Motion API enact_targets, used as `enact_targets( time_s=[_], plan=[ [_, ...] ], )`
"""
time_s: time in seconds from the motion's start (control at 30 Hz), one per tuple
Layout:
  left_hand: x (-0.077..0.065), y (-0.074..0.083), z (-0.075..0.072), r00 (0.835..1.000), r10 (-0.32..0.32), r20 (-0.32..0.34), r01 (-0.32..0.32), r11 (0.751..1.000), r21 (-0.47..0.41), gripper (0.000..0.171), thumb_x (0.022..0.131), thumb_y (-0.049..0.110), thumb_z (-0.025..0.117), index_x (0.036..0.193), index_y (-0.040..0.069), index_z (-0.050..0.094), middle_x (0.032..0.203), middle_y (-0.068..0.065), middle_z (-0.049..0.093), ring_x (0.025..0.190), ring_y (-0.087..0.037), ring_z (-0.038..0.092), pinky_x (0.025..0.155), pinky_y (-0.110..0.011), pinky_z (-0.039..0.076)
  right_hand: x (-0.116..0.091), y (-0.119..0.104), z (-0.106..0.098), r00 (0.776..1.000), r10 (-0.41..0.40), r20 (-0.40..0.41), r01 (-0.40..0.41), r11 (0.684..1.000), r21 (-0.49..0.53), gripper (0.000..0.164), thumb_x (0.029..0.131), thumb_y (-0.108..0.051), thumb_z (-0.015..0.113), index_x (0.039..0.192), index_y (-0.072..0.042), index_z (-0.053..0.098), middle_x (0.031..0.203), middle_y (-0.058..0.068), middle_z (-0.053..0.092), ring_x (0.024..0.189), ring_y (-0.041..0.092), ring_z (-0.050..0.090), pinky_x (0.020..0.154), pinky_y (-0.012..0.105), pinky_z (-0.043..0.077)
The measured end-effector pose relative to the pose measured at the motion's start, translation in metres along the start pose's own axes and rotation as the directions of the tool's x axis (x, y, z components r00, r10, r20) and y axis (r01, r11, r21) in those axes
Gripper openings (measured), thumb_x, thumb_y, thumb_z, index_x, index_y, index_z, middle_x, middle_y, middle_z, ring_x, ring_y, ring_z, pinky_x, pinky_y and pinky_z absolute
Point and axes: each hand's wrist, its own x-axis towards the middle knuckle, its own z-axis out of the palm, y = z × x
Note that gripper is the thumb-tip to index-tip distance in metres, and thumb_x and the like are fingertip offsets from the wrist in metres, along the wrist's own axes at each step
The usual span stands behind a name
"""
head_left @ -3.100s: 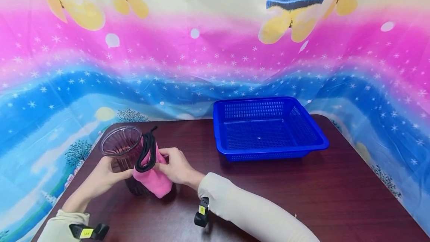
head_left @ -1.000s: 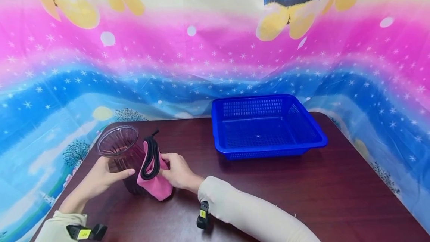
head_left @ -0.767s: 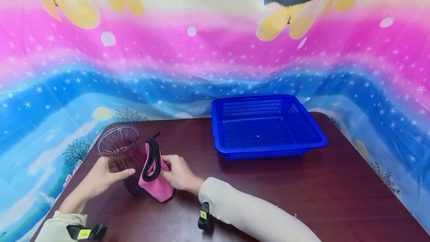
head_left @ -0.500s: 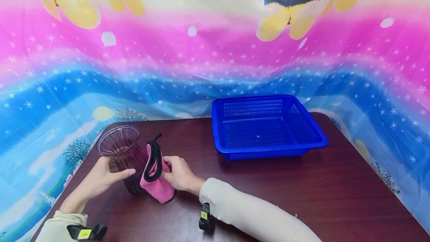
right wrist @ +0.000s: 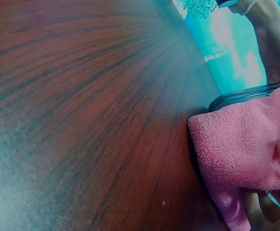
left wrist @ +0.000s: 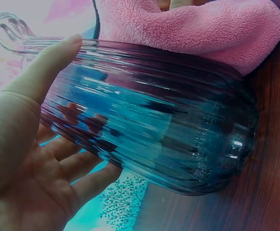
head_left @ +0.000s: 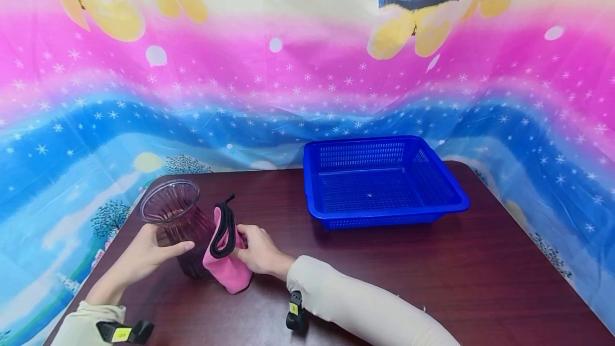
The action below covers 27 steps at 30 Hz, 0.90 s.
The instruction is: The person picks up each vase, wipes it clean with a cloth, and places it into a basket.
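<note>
A purple-tinted ribbed glass vase (head_left: 194, 228) with a flared rim stands at the table's left side, leaning slightly. My left hand (head_left: 144, 252) holds it below the rim, thumb in front and fingers behind, as the left wrist view shows across the vase's body (left wrist: 164, 130). On its right, my right hand (head_left: 261, 250) pinches a folded pink cloth (head_left: 228, 271) with black edging and a short black loop. The cloth's fuzzy side (left wrist: 188, 29) sits close along the vase; whether they touch I cannot tell. Several right fingers are hidden behind the cloth (right wrist: 236, 149).
A blue plastic basket (head_left: 384, 218) with perforated walls stands at the back right of the dark wooden table (head_left: 408, 276). Behind the table hangs a printed curtain (head_left: 288, 95). Each sleeve carries a black strap with a yellow label.
The right hand has drawn the pink cloth a little right and toward me, away from the left thumb. The left hand still holds the vase, almost in place.
</note>
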Motion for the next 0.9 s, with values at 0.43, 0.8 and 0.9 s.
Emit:
enact_targets(
  time_s=[0.43, 0.8, 0.9],
  plan=[
    [-0.0002, -0.0007, 0.0004, 1.0, 0.002, -0.002, -0.002, 1.0, 0.002, 0.066, 0.081, 0.009, 0.076, 0.138, 0.004, 0.043, 0.114, 0.035, 0.052, 0.1, 0.015, 0.056, 0.079, -0.012, 0.052, -0.0006, 0.0036, 0.0034, 1.0, 0.011, -0.007, -0.011, 0.998, 0.056, 0.013, 0.081, -0.019, 0.071, 0.091, -0.016, 0.063, 0.067, -0.01, 0.054, 0.059, -0.004, 0.043, 0.053, 0.012, 0.036],
    [0.0001, -0.0005, 0.0008, 1.0, 0.005, 0.002, -0.005, 1.0, -0.012, 0.065, 0.082, 0.008, 0.076, 0.137, 0.003, 0.043, 0.113, 0.034, 0.053, 0.099, 0.014, 0.057, 0.078, -0.013, 0.053, 0.0, 0.0019, 0.0031, 1.0, 0.013, -0.026, -0.011, 0.997, 0.079, 0.016, 0.082, -0.026, 0.073, 0.095, -0.019, 0.067, 0.073, -0.011, 0.063, 0.065, -0.004, 0.051, 0.058, 0.011, 0.041],
    [-0.0001, 0.0001, 0.0005, 1.0, -0.003, 0.001, 0.003, 1.0, 0.0, 0.065, 0.082, 0.009, 0.076, 0.137, 0.003, 0.043, 0.113, 0.035, 0.052, 0.1, 0.015, 0.056, 0.078, -0.013, 0.053, 0.0005, 0.0003, 0.0024, 1.0, 0.015, -0.026, -0.012, 0.996, 0.087, 0.018, 0.082, -0.027, 0.072, 0.098, -0.019, 0.068, 0.079, -0.009, 0.068, 0.07, -0.002, 0.055, 0.061, 0.01, 0.044]
  ],
)
